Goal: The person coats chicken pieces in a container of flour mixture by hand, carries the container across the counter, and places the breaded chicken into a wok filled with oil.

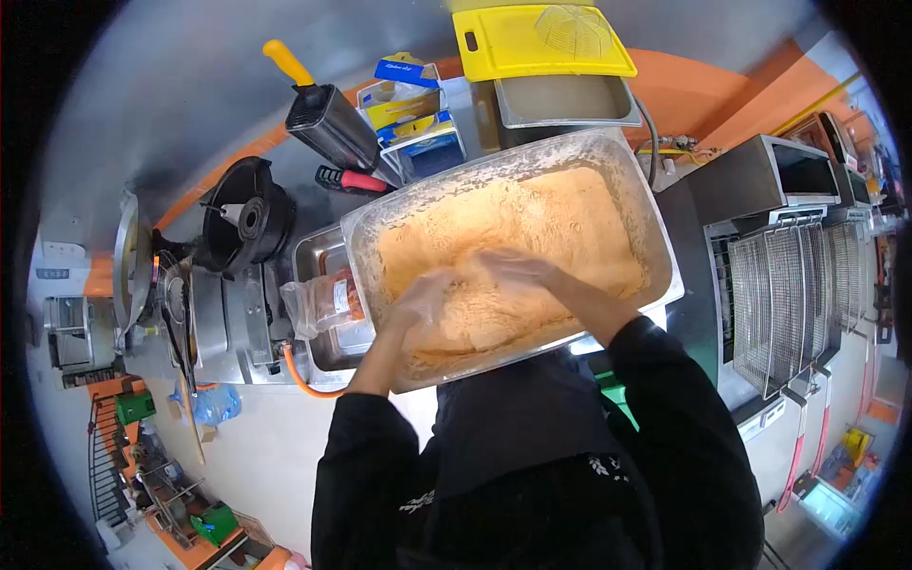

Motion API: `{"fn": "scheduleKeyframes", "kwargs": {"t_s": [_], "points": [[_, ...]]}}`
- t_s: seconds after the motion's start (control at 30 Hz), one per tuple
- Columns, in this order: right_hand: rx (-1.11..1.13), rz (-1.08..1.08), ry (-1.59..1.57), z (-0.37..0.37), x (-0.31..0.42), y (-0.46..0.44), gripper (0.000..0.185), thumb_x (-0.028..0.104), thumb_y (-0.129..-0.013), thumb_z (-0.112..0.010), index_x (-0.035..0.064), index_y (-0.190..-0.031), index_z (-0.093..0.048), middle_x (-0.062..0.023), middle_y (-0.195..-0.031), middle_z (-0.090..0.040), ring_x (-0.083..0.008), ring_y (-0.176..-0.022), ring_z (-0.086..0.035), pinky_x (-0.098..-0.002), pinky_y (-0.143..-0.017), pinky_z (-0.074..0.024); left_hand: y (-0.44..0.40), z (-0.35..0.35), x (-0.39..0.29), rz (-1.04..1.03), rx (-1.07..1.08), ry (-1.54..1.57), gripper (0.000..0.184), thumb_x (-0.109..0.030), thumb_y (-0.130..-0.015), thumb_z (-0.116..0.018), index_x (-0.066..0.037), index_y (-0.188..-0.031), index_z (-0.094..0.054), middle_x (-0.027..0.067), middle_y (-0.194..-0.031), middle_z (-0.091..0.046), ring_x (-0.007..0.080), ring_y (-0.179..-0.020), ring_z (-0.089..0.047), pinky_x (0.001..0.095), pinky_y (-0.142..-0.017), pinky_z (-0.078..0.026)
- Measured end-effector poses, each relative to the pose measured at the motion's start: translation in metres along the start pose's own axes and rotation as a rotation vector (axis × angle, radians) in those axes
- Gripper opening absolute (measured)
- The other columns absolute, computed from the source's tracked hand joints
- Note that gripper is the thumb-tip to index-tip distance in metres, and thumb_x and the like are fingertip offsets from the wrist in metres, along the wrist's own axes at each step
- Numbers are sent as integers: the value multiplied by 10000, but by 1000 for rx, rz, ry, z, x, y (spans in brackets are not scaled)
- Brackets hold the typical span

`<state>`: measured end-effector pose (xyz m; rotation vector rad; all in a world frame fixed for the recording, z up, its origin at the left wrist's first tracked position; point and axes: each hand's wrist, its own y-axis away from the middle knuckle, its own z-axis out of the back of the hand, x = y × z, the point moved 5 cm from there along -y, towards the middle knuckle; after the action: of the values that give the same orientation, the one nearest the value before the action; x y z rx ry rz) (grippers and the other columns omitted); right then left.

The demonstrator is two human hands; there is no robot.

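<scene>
pale orange powder [546, 214] lies around the fingers of the left hand [427, 294] and right hand [518, 267], too blurred for me to tell spread from pinching; a metal pan [650, 223] holds it; well beyond the fingertips, a yellow board [508, 47].

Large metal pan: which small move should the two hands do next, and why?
Perhaps the left hand and right hand should draw the pale orange powder gently together: both reach into the pan, close to each other, with powder spread widely around them. Blur hides any grip.
</scene>
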<state>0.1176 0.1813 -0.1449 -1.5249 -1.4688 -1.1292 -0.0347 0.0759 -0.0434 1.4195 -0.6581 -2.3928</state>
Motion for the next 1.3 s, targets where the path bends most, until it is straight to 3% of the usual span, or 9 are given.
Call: {"fn": "scheduleKeyframes", "kwargs": {"t_s": [0.13,0.27,0.5,0.6,0.77,0.97,1.1,1.2,1.3], "points": [[-98,-75,277,-37,26,-5,553,414,-966,-230,65,-1394,-256,-111,-1432,-290,-213,-1319,-269,-321,-1096,-183,-7,13,91,-12,-130,-451,392,-164,-812,-444,-49,-1176,-535,184,-1255,-468,293,-1195,-414,352,-1017,-310],[-179,-461,640,-45,94,29,533,392,-974,-179,75,-1396,-255,-90,-1440,-278,-219,-1322,-262,-318,-1098,-179,-34,-13,151,-76,-129,-151,357,-190,-857,-456,-39,-1172,-529,126,-1155,-510,251,-1062,-470,329,-913,-357],[9,-192,922,-24,56,45,462,276,-956,-266,90,-1376,-306,-144,-1394,-341,-262,-1296,-308,-337,-1101,-190,-9,-2,-3,-268,-431,-48,411,-161,-900,-396,-8,-1280,-430,180,-1323,-424,245,-1215,-423,273,-1035,-304],[-81,-134,1188,-29,73,59,446,231,-942,-296,96,-1367,-323,-178,-1353,-382,-280,-1273,-336,-349,-1096,-204,-17,-16,-40,-148,-328,847,494,-260,-901,-409,-22,-1332,-369,162,-1366,-385,258,-1288,-325,317,-1085,-229],[-392,-257,1047,-59,110,66,412,231,-923,-362,79,-1302,-418,-173,-1329,-405,-291,-1228,-381,-358,-1059,-262,-98,-60,-20,-458,-345,-397,494,-395,-936,-328,-198,-1388,-302,49,-1434,-299,226,-1285,-305,476,-1053,-222],[-550,-295,968,-68,95,59,216,184,-884,-433,29,-970,-556,-197,-1022,-568,-338,-978,-523,-406,-882,-379,-170,-91,-4,-475,-236,109,499,-375,-923,-290,-204,-1392,-281,62,-1453,-254,288,-1332,-213,503,-1092,-108],[-407,-115,1325,-80,91,51,172,156,-825,-488,0,-873,-544,-178,-846,-572,-323,-875,-539,-401,-817,-405,-132,-70,-58,-39,-340,-1025,467,-233,-950,-241,-177,-1413,-224,38,-1470,-220,282,-1334,-226,454,-1113,-96],[-733,-82,716,-89,95,56,163,142,-787,-510,4,-859,-557,-164,-780,-560,-319,-835,-536,-391,-779,-414,-114,-80,-63,-218,-442,-1262,470,-222,-949,-242,-187,-1416,-211,75,-1472,-204,255,-1338,-226,453,-1115,-95],[-661,140,799,-60,47,64,165,140,-834,-471,5,-831,-567,-171,-758,-549,-317,-810,-533,-391,-743,-417,-104,-75,-50,-172,-86,667,500,-426,-928,-309,-198,-1372,-318,73,-1421,-292,281,-1218,-361,429,-972,-330]]}}
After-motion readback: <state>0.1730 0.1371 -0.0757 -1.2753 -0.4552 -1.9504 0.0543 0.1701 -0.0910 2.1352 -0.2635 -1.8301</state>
